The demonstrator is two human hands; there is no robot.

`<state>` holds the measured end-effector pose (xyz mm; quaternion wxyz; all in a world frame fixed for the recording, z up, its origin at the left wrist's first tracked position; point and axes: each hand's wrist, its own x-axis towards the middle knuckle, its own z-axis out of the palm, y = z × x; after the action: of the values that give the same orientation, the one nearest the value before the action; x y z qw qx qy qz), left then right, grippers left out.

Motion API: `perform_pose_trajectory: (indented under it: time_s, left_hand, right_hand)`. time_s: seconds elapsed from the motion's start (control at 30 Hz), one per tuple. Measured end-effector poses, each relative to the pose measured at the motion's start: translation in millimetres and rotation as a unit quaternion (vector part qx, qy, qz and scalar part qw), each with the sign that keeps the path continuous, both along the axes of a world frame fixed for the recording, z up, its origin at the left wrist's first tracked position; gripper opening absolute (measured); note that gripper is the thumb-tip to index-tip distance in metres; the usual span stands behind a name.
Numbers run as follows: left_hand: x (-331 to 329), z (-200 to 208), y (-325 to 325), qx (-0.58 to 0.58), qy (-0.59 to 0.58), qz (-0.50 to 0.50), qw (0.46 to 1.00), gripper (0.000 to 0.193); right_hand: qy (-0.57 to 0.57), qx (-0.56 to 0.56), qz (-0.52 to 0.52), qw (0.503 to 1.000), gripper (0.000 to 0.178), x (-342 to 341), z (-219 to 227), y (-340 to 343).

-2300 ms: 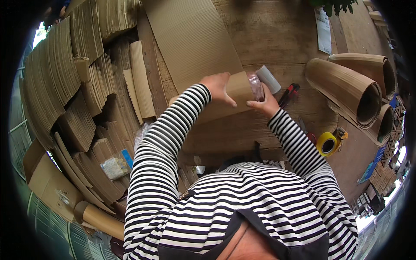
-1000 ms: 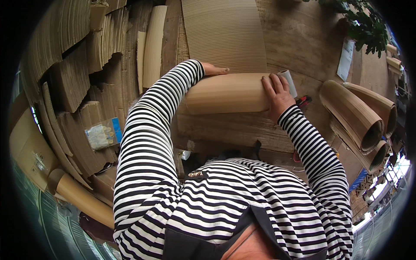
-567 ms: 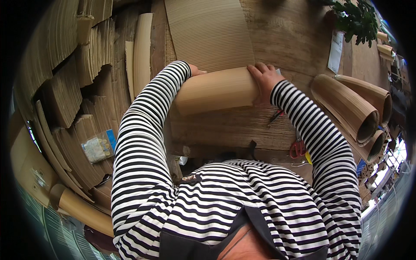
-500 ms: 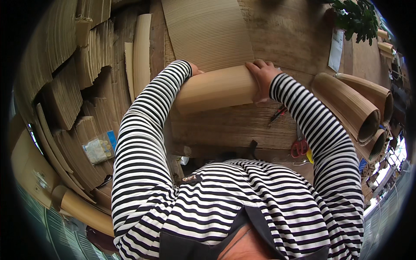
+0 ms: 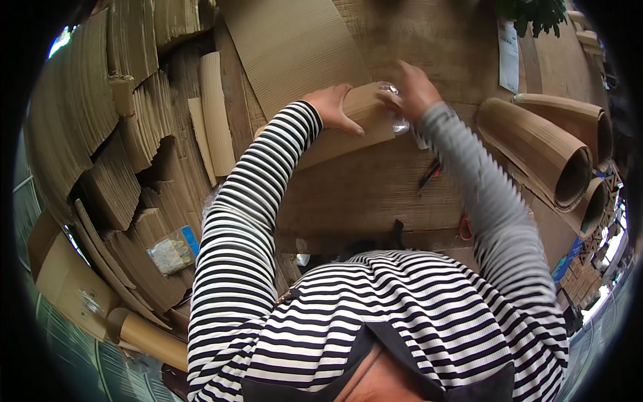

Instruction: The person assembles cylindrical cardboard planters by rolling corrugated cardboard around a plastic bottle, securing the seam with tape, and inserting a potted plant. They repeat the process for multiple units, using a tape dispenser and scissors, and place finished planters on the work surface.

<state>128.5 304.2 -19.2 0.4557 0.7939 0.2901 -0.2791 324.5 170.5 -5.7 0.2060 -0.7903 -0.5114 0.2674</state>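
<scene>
A roll of tan corrugated cardboard [image 5: 351, 139] lies crosswise on the wooden table. My left hand [image 5: 333, 109] clasps it from above, thumb on the near side and fingers over the far side. At its right end, shiny clear plastic [image 5: 400, 125] shows. My right hand [image 5: 416, 94] is beside that end, smeared by motion, so I cannot tell whether its fingers hold the plastic. Beyond the roll, a flat corrugated sheet [image 5: 291, 50] stretches away to the far left.
Several stacks of cut cardboard [image 5: 67, 100] crowd the left side. Rolled cardboard tubes [image 5: 536, 147] lie at the right. A dark and red tool [image 5: 429, 177] and red-handled scissors [image 5: 465, 228] lie near my right forearm. A white paper strip [image 5: 508, 60] and a leafy plant [image 5: 536, 15] are at the far right.
My left hand has moved right along the roll and now clasps it from above. My right hand has come off the roll's far edge and is moving beside its end.
</scene>
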Motion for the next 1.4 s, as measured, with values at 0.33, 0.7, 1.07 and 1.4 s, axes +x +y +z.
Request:
perform_pose_trajectory:
  time_s: [0.33, 0.7, 1.07, 1.4]
  left_hand:
    - [-7, -13, -22, -0.002, -0.032, -0.012, 0.999, 0.104]
    - [-21, -9, -51, -0.079, -0.024, -0.008, 0.997, 0.096]
    - [-41, -4, -31, 0.026, -0.040, 0.071, 0.996, 0.103]
    - [-5, 22, 17, 0.077, 0.032, 0.018, 0.996, 0.111]
  right_hand:
    - [0.600, -0.024, -0.175, 0.781, 0.056, -42, -49, -112]
    - [-0.173, 0.008, 0.227, 0.958, 0.098, -72, 31, -128]
    - [-0.110, -0.264, 0.355, 0.890, 0.122, -60, 39, 11]
    - [-0.252, 0.052, 0.279, 0.925, 0.102, -33, -34, -12]
